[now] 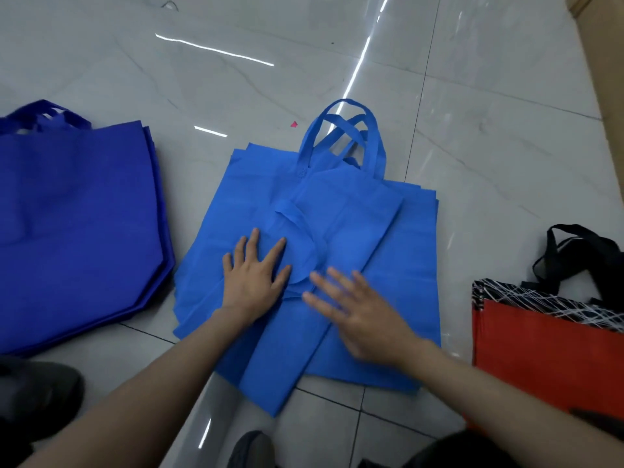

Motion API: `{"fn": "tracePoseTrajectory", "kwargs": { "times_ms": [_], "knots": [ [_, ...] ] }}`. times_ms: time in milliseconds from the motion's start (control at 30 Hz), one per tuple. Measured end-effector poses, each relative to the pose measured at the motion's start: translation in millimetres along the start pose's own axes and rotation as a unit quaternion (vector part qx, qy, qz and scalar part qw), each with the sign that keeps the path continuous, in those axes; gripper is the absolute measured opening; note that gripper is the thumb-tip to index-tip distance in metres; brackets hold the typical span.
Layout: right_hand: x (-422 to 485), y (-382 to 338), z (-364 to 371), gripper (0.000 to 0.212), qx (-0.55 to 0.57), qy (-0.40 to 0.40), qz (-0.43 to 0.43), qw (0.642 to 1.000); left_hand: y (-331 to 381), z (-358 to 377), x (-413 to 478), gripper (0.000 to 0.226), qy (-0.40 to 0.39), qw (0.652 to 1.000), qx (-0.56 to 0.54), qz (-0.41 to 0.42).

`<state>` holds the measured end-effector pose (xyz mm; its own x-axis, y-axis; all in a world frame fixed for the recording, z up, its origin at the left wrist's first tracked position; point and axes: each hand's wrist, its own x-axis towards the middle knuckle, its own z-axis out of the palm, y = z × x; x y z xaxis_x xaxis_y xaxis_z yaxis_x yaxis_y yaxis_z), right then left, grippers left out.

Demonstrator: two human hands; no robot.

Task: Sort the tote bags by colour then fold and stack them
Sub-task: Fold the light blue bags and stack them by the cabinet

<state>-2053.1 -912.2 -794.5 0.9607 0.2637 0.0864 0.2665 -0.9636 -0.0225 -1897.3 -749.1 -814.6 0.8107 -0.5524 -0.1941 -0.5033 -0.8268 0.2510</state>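
While left hand, right hand press flat-open on blue tote: glossy tiled floor (light streaks).

Far floor is open. Near side crowded: dark-blue stack L, red bag R (narrow gaps beside light-blue stack).

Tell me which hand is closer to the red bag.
Right. The right hand rests on the light blue bags, apart from the red bag; the left hand lies beyond it, farther away.
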Motion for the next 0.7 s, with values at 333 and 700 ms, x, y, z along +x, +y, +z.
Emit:
{"fn": "tracePoseTrajectory", "kwargs": {
  "times_ms": [333,700],
  "knots": [
    [-5,-22,20,0.078,0.206,-0.121,0.102,0.966,-23,-51,12,0.03,-0.141,0.946,-0.29,-0.044],
    [8,2,11,0.085,0.038,0.075,0.064,0.994,-10,-58,16,0.035,-0.201,0.919,-0.316,-0.122]
  ]
}}
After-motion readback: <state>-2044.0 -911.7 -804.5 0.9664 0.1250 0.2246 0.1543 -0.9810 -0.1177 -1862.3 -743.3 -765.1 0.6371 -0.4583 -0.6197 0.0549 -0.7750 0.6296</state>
